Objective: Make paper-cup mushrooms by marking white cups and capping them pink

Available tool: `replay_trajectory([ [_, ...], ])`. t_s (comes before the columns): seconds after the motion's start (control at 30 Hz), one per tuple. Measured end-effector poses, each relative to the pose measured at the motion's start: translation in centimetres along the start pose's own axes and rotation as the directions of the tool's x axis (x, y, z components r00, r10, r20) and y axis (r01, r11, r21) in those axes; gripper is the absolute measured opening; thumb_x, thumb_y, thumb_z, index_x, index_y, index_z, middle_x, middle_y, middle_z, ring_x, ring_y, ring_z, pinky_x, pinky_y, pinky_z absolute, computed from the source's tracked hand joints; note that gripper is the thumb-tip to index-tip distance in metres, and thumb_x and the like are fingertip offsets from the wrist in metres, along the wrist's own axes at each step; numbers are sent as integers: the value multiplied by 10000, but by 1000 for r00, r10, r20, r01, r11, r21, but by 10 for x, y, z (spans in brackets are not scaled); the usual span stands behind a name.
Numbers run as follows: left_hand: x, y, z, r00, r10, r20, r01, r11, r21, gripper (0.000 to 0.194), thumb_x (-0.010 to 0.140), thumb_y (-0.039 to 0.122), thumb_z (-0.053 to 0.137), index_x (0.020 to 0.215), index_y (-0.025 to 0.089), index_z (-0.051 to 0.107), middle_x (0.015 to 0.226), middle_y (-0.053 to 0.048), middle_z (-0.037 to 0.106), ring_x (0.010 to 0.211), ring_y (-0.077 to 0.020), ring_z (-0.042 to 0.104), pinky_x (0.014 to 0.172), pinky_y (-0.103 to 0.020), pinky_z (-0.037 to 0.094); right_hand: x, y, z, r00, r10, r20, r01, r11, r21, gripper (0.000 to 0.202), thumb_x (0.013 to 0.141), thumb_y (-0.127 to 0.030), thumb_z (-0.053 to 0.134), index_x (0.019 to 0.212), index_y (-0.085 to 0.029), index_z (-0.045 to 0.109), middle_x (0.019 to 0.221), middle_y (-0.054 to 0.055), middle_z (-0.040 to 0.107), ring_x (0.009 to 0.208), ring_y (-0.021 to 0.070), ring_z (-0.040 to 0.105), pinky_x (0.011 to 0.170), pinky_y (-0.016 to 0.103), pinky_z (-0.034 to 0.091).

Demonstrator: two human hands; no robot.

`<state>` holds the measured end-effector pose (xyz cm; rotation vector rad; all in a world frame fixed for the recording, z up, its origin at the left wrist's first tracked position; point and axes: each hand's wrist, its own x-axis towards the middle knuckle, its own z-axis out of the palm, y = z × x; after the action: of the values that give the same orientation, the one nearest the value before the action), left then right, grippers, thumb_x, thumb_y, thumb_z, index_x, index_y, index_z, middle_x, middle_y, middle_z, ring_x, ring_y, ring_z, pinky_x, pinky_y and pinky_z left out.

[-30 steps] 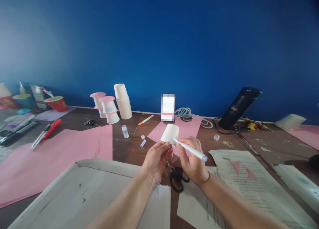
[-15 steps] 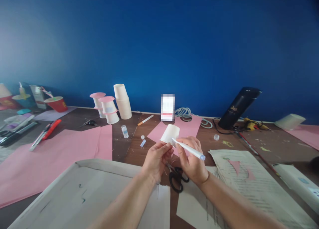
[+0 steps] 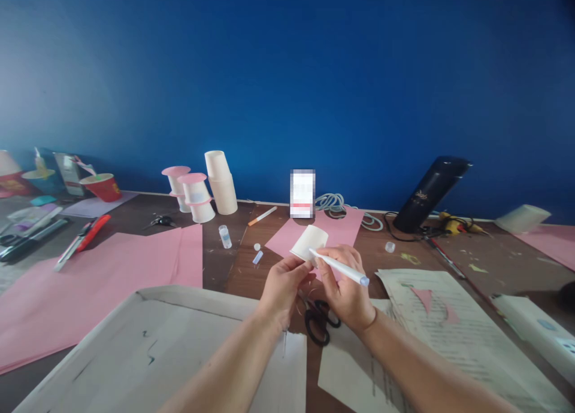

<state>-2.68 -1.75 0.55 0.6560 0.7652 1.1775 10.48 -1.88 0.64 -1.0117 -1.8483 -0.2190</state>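
A white paper cup is tilted over the desk, its rim toward me. My left hand is closed on the rim, thumb and fingers pinching it. In my right hand is a white marker pen with a bluish end, its tip against the cup's side. Below the hands lie scissors with black handles. Behind the cup a pink sheet of paper lies flat on the desk.
Stacked white cups and cups with pink discs stand at the back left. A phone leans near the wall. A black bottle tilts at the right. A red utility knife rests on pink paper. Printed sheets lie at right.
The paper cup has turned and tilted slightly to the right in my left hand. My right hand and the marker have barely moved, with the tip still at the cup.
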Motion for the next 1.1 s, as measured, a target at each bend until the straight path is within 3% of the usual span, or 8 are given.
replay_trajectory([
  [0.23, 0, 0, 0, 999, 25, -42, -21, 995, 97, 380, 576, 383, 805, 843, 126, 720, 611, -34, 624, 555, -124, 568, 571, -252, 465, -1, -2, -1, 1000, 12, -19, -12, 1000, -16, 119, 874, -167, 523, 985, -188, 560, 881, 47, 644, 858, 197, 584, 874, 397, 410],
  [0.43, 2, -2, -1, 998, 43, -44, -36, 990, 138, 379, 571, 394, 804, 825, 124, 723, 671, -60, 654, 595, -140, 596, 567, -246, 463, 0, -1, 0, 1000, -7, -10, 7, 1000, -8, 109, 874, -164, 520, 971, -193, 562, 893, 41, 650, 847, 189, 589, 886, 397, 406],
  [0.73, 1, 1, 1, 998, 18, -52, -12, 994, 113, 363, 556, 379, 811, 799, 128, 715, 647, -50, 639, 580, -134, 587, 543, -235, 463, 0, -3, 0, 1000, -14, 2, 14, 1000, 1, 108, 874, -159, 506, 962, -196, 555, 874, 41, 636, 839, 192, 582, 858, 398, 414],
  [0.93, 0, 2, 2, 998, 2, -60, 1, 999, 52, 318, 556, 338, 813, 769, 127, 705, 639, -39, 618, 544, -101, 539, 539, -228, 454, -2, -1, 1, 994, 81, -72, -79, 997, 18, 130, 879, -181, 499, 1001, -183, 545, 899, 61, 597, 880, 200, 557, 814, 372, 443],
  [1.1, 0, 1, 1, 999, 10, -44, -8, 998, 59, 281, 600, 317, 795, 800, 136, 718, 679, -36, 634, 577, -90, 548, 589, -220, 455, -2, -2, 0, 998, 42, -48, -42, 999, 1, 125, 882, -185, 499, 999, -187, 543, 884, 56, 604, 870, 199, 563, 823, 375, 437],
])
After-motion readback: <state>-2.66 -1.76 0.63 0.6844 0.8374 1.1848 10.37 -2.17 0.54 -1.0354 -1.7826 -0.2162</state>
